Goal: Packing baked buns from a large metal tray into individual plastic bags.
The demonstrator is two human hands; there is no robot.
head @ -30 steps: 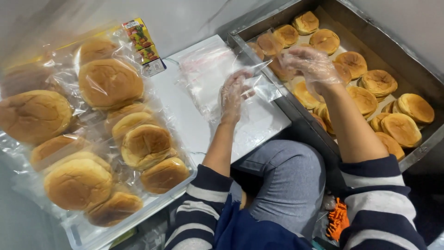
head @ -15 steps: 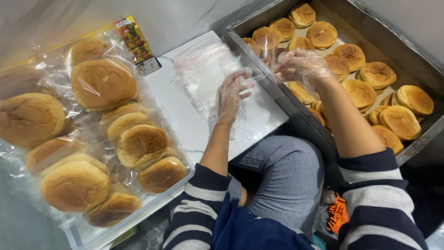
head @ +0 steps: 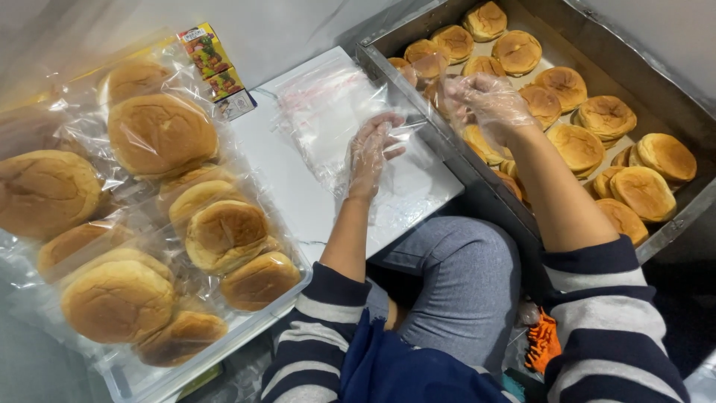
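The left hand [head: 373, 153], in a thin clear glove, lies near the middle of the view on a stack of clear plastic bags [head: 328, 112]. Its fingers [head: 388, 127] pinch the top bag at its edge toward 2 o'clock, so this grip is closed on the film. The bags lie on a white board [head: 298, 194] that serves as the desk surface, above the person's knee in grey trousers [head: 462, 283].

The right hand [head: 485, 101], also gloved, sits toward 1 o'clock from the left one, just over the near rim of a metal tray [head: 388, 56]. Its fingers [head: 459, 93] are curled around the other edge of the same bag, which stretches between the 2 hands; how tightly this grip presses I cannot tell through the glove and film.

The tray, at 1 to 3 o'clock, holds many round golden buns [head: 578, 145] in rows. At 9 o'clock a white bin [head: 142, 377] carries buns already sealed in clear bags [head: 160, 134], piled loosely. A small colourful box [head: 216, 71] stands at 11 o'clock, touching the board's far corner. Both sleeves [head: 619, 313] are striped navy and white.
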